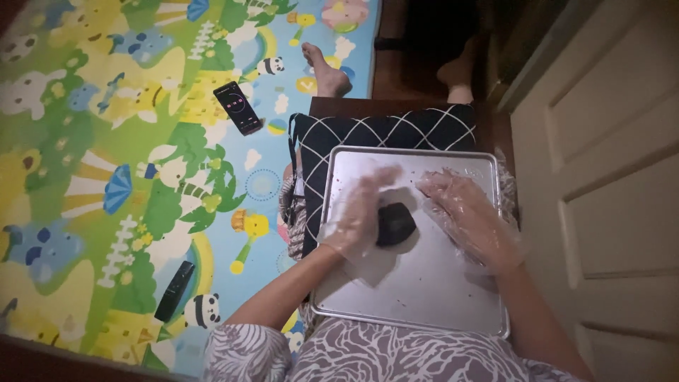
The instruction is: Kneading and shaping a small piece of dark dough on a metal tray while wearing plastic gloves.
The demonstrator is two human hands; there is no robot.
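A metal baking tray [424, 297] rests on a black cushion with white diamond lines [382, 133] on my lap. A dark lump, like black dough [396, 223], lies near the tray's middle. My left hand [357, 212], in a clear plastic glove, presses against the lump's left side and looks motion-blurred. My right hand [470, 216], also gloved, lies flat on the tray just right of the lump, fingers spread and holding nothing.
A colourful cartoon play mat [127, 141] covers the floor to the left. On it lie a phone with a lit screen [238, 107] and a black remote [174, 291]. My bare feet [325, 71] show beyond the cushion. A white panelled door [608, 177] stands close on the right.
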